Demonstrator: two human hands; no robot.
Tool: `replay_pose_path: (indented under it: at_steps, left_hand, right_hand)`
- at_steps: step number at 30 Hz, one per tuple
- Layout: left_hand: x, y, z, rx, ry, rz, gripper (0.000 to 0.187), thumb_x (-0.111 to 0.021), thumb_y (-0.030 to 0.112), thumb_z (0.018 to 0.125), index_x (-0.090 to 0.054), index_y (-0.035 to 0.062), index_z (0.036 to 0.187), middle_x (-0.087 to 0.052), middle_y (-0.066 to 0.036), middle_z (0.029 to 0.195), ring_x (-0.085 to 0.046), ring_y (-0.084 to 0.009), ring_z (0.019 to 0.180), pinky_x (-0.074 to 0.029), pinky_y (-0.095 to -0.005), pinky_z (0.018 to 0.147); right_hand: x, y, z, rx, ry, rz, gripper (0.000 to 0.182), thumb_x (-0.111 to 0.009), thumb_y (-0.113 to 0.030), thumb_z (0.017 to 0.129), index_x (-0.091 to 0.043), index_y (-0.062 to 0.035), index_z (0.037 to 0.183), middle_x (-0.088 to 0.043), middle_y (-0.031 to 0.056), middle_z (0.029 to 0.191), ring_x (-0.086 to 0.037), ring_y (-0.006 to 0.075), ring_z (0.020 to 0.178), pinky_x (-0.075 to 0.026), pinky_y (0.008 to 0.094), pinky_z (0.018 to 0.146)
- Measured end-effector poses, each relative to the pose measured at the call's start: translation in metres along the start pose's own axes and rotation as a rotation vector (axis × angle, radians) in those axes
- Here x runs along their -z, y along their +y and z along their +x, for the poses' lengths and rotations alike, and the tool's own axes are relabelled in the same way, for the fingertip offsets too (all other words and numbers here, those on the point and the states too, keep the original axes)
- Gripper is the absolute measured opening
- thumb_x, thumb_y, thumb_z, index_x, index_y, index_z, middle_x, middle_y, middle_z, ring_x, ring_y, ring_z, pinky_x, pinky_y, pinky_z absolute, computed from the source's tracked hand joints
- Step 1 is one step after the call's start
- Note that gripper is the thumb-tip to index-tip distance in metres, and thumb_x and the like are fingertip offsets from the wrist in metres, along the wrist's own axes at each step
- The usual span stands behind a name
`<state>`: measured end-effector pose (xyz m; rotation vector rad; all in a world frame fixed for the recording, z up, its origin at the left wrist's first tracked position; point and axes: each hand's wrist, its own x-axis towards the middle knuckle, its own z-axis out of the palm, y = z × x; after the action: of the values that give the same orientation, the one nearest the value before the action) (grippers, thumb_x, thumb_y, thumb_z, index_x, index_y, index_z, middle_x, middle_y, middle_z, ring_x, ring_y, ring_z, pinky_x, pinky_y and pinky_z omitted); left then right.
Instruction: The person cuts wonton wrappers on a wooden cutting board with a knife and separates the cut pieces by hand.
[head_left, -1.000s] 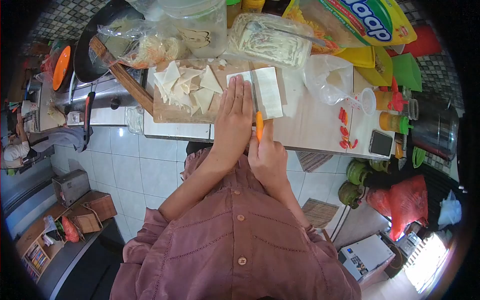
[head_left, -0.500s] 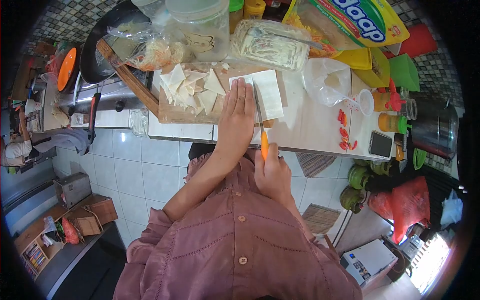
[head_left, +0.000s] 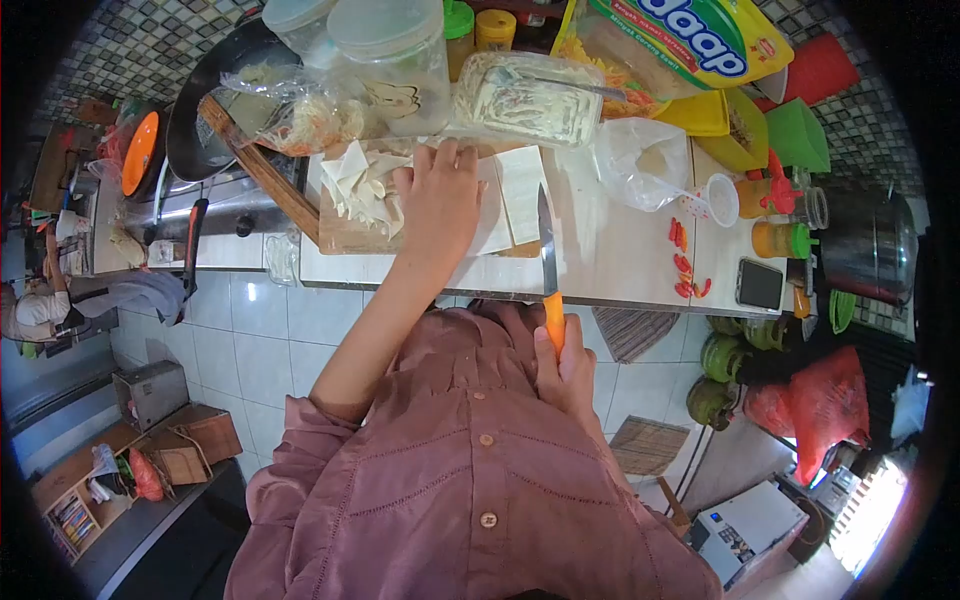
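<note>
A wooden cutting board [head_left: 345, 240] lies at the counter's front, with a loose pile of cut pale pastry pieces [head_left: 358, 188] on its left. My left hand [head_left: 442, 200] reaches over the board between that pile and the uncut sheets, fingers bent and apart. What lies beneath its fingertips is hidden. To its right rest square pale pastry sheets [head_left: 521, 190], split by a straight cut. My right hand [head_left: 568, 368] is closed round the orange handle of a knife [head_left: 548, 250]. The blade points away from me, beside the right edge of the sheets.
A wooden bar [head_left: 258, 168] slants along the board's left, near a black pan [head_left: 200, 150]. Behind stand a clear tub [head_left: 395, 60] and a smeared container [head_left: 530, 100]. Red chillies [head_left: 682, 262], a phone [head_left: 760, 285] and a plastic bag [head_left: 642, 165] are on the right.
My left hand has gone from lying flat on the sheets to bent fingers farther left, by the cut pieces. The knife has moved off the sheets, right and toward me.
</note>
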<state>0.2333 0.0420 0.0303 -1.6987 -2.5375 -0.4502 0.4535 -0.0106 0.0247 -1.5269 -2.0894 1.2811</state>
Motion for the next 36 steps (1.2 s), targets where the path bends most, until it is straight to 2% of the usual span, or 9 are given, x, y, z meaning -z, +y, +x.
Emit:
replay_pose_path:
  at_steps: [4,7,10,12,22,24,27,34,36]
  left_hand:
    - [0.009,-0.01,0.004,0.007,-0.092,-0.029,0.033,-0.062,0.02,0.082,-0.059,0.0092,0.113,-0.063,-0.009,0.102,-0.057,-0.0304,0.095,-0.04,-0.0449,0.08]
    - [0.029,-0.016,-0.004,0.002,-0.185,-0.251,0.025,-0.062,0.016,0.083,-0.06,0.0071,0.107,-0.064,-0.01,0.087,-0.062,-0.0294,0.074,-0.046,-0.041,0.068]
    - [0.049,-0.013,-0.014,0.071,-0.236,-0.578,0.018,-0.06,0.011,0.085,-0.059,0.0024,0.102,-0.065,-0.011,0.083,-0.063,-0.0224,0.061,-0.049,-0.0328,0.056]
    - [0.056,-0.007,-0.022,0.333,-0.192,-1.052,0.017,-0.059,0.006,0.087,-0.056,-0.002,0.102,-0.064,-0.01,0.083,-0.064,-0.0137,0.067,-0.05,-0.0255,0.058]
    - [0.02,-0.015,-0.07,0.477,-0.114,-1.114,0.039,-0.059,0.003,0.086,-0.044,-0.0028,0.121,-0.06,-0.014,0.099,-0.063,-0.0143,0.074,-0.05,-0.0251,0.059]
    - [0.029,-0.014,-0.074,0.239,-0.123,-0.676,0.049,-0.063,0.006,0.081,-0.043,-0.0035,0.124,-0.057,-0.019,0.1,-0.062,-0.0295,0.082,-0.051,-0.0374,0.069]
    - [0.032,-0.013,-0.077,0.239,-0.106,-0.476,0.062,-0.069,0.014,0.078,-0.042,0.0065,0.133,-0.054,-0.013,0.095,-0.057,-0.0263,0.079,-0.048,-0.034,0.064]
    - [0.025,-0.008,-0.074,0.066,-0.067,-0.312,0.056,-0.069,0.021,0.077,-0.05,0.0054,0.127,-0.05,-0.011,0.093,-0.052,-0.0293,0.088,-0.046,-0.0393,0.071]
    - [0.015,-0.006,-0.074,0.092,-0.056,-0.287,0.05,-0.069,0.027,0.078,-0.055,0.0133,0.124,-0.052,-0.01,0.094,-0.055,-0.0276,0.082,-0.047,-0.0385,0.067]
  right_hand:
    - [0.004,-0.006,0.002,-0.052,-0.021,0.057,0.025,-0.052,-0.021,0.09,-0.044,0.0006,0.101,-0.054,0.0253,0.09,-0.054,0.0446,0.081,-0.045,0.0491,0.067]
    - [0.007,-0.007,0.003,-0.033,0.005,0.094,0.022,-0.051,-0.02,0.091,-0.044,-0.0008,0.1,-0.055,0.0219,0.081,-0.057,0.0405,0.072,-0.046,0.0451,0.061]
    - [0.013,-0.014,0.002,-0.03,0.084,0.19,0.02,-0.051,-0.02,0.092,-0.044,-0.0021,0.096,-0.054,0.0174,0.069,-0.057,0.0355,0.059,-0.045,0.0402,0.054]
    - [0.013,-0.012,0.003,-0.047,0.108,0.266,0.019,-0.051,-0.02,0.092,-0.044,-0.0026,0.095,-0.052,0.0141,0.062,-0.056,0.0323,0.052,-0.043,0.0364,0.05]
    - [-0.015,0.003,0.012,0.119,0.055,0.05,0.027,-0.05,-0.027,0.092,-0.044,-0.0035,0.102,-0.057,0.0208,0.068,-0.056,0.0442,0.059,-0.043,0.0485,0.053]
    - [-0.014,-0.006,0.013,0.009,-0.042,0.013,0.026,-0.049,-0.028,0.092,-0.045,-0.0057,0.104,-0.055,0.0224,0.081,-0.057,0.0426,0.075,-0.045,0.0466,0.064]
    - [-0.009,-0.021,0.016,-0.103,-0.16,-0.058,0.028,-0.049,-0.029,0.092,-0.043,-0.0059,0.107,-0.055,0.0268,0.091,-0.053,0.0487,0.086,-0.043,0.0516,0.069]
    - [-0.013,-0.019,0.016,0.034,-0.145,-0.142,0.03,-0.049,-0.027,0.091,-0.043,-0.0037,0.108,-0.056,0.0295,0.091,-0.055,0.0483,0.085,-0.043,0.0547,0.071]
    - [-0.016,-0.019,0.018,0.023,-0.152,-0.13,0.03,-0.05,-0.027,0.091,-0.043,-0.0034,0.108,-0.058,0.0282,0.082,-0.057,0.0478,0.074,-0.044,0.0541,0.064]
